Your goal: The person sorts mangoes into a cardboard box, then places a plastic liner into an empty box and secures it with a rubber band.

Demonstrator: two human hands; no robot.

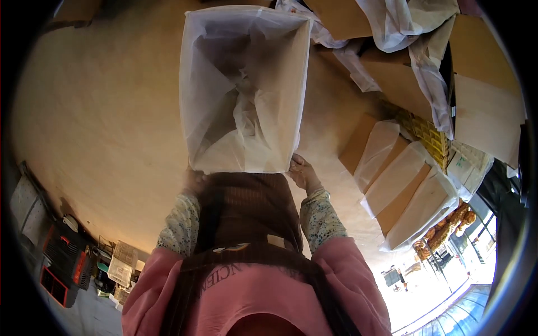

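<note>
In front of my body is an open-topped box [189, 84] with a translucent white plastic liner [263, 148] folded over its rim. The liner lies bunched and wrinkled at the bottom of the box. My left hand [195, 182] is at the near left corner, slightly blurred and partly in shadow, gripping the edge. At the near right corner, the fingers of my right hand [304, 172] are closed around the lined edge. The parts of both hands under the box are hidden.
Several lined cardboard boxes [386, 84] are stacked at upper right, with more lined boxes [400, 179] below them. A yellow crate [423, 134] stands among them. Red and black crates [61, 263] and pale baskets [122, 263] are at lower left. Bright daylight enters at lower right.
</note>
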